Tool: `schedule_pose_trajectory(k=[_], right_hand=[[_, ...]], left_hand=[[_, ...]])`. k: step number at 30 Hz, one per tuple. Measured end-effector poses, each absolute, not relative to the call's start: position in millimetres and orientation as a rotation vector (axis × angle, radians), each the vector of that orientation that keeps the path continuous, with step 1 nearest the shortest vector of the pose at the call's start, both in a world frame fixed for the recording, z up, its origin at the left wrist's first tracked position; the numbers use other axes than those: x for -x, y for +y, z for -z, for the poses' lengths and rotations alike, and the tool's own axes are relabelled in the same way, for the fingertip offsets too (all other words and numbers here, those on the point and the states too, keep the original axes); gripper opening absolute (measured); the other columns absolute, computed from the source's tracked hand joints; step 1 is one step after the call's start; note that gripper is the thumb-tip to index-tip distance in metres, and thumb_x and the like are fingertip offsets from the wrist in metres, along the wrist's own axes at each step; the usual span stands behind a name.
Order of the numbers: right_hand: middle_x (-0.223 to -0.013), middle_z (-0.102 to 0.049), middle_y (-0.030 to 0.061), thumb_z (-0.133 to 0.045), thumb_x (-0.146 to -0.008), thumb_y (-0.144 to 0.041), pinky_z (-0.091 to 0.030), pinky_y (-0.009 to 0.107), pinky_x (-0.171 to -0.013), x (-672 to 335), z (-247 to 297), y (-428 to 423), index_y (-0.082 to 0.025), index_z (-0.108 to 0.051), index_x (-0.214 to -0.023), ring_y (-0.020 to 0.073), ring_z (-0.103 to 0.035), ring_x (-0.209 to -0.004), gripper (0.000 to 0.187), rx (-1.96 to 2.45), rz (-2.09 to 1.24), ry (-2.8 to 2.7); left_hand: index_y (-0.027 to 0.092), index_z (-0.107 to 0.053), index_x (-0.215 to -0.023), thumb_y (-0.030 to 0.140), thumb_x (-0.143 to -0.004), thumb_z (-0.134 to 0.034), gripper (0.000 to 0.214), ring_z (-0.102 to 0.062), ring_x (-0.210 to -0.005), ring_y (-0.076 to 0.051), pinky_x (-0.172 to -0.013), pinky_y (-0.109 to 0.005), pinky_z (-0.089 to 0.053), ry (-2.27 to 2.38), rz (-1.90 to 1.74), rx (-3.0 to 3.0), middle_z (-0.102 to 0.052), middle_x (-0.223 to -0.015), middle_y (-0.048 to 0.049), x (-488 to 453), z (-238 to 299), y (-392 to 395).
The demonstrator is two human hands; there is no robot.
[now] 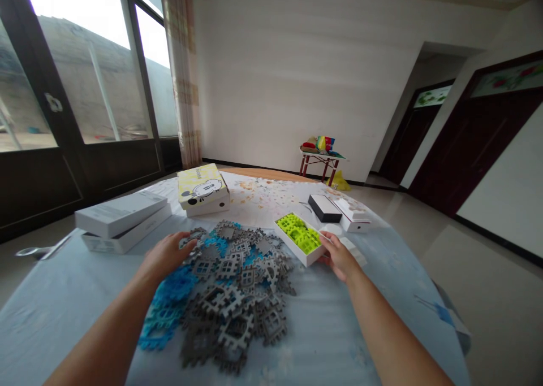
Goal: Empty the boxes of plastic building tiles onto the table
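Observation:
My right hand (340, 256) grips the near right end of a white open box (311, 258), thumb at the rim and fingers below. Lime-green interlocking pieces (298, 233) fill this box. My left hand (171, 254) rests at the left edge of a heap of grey interlocking tiles (231, 267), fingers stretched out over it, with no piece visibly held. Blue interlocking tiles (165, 301) lie stacked below that hand, partly covered by my forearm. More blue pieces show between the grey ones.
A yellow-and-white cartoon box (203, 186) stands at the back left. Two long white boxes (123, 216) are stacked on the left. A black-and-white box (324, 208) and another white box (354, 213) sit at the right. A patterned cloth (331, 341) covers the round table.

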State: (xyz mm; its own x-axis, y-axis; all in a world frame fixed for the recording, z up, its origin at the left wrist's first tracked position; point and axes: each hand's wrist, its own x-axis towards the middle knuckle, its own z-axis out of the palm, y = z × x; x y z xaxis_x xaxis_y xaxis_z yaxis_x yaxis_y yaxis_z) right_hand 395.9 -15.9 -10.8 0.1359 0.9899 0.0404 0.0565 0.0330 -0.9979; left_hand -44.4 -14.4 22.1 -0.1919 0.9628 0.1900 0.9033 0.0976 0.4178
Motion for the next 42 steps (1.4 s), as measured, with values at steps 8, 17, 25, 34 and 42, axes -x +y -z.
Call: schedule_pose_trajectory(k=[8, 17, 25, 34, 42], right_hand=[[-0.090, -0.069, 0.0048, -0.067, -0.066, -0.048, -0.055, 0.036, -0.066, -380, -18, -29, -0.023, -0.049, -0.108, 0.0228, -0.066, -0.082, 0.052, 1.187, -0.982, -1.109], [-0.119, -0.059, 0.0078, -0.068, -0.070, -0.042, -0.051, 0.037, -0.084, -296, -39, -57, -0.023, -0.059, -0.108, 0.0224, -0.059, -0.100, 0.043, 1.055, -0.774, -1.602], [-0.131, -0.049, 0.0072, -0.066, -0.075, -0.038, -0.039, 0.042, -0.101, -264, -45, -57, -0.027, -0.064, -0.105, 0.0242, -0.046, -0.121, 0.032, 0.972, -0.349, -1.771], [-0.132, -0.046, 0.0073, -0.062, -0.079, -0.035, -0.037, 0.043, -0.103, -272, -45, -58, -0.028, -0.061, -0.110, 0.0236, -0.045, -0.122, 0.031, 0.956, -0.104, -1.867], [-0.134, -0.042, 0.0069, -0.060, -0.081, -0.028, -0.040, 0.043, -0.102, -285, -54, -58, -0.028, -0.061, -0.109, 0.0240, -0.043, -0.123, 0.028, 0.918, 0.175, -1.916]], left_hand=[[0.016, -0.064, -0.105, 0.053, -0.076, -0.041, 0.052, -0.060, -0.099, -0.027, -0.079, -0.031, -0.046, 2.209, -0.699, -1.799, -0.068, -0.103, -0.0097, 68, 5, -5], [0.021, -0.066, -0.101, 0.051, -0.077, -0.041, 0.045, -0.061, -0.097, -0.023, -0.073, -0.026, -0.044, 2.224, -0.702, -1.750, -0.070, -0.099, -0.0046, 52, 0, -12], [0.023, -0.066, -0.101, 0.050, -0.078, -0.040, 0.044, -0.061, -0.096, -0.023, -0.071, -0.026, -0.044, 2.232, -0.682, -1.746, -0.070, -0.100, -0.0046, 51, 0, -14], [0.022, -0.066, -0.101, 0.050, -0.079, -0.038, 0.046, -0.059, -0.101, -0.026, -0.074, -0.030, -0.043, 2.258, -0.636, -1.771, -0.068, -0.105, -0.0071, 49, -1, -12], [0.023, -0.066, -0.102, 0.050, -0.078, -0.039, 0.045, -0.059, -0.102, -0.025, -0.075, -0.029, -0.043, 2.273, -0.613, -1.767, -0.068, -0.105, -0.0064, 50, 0, -11]])
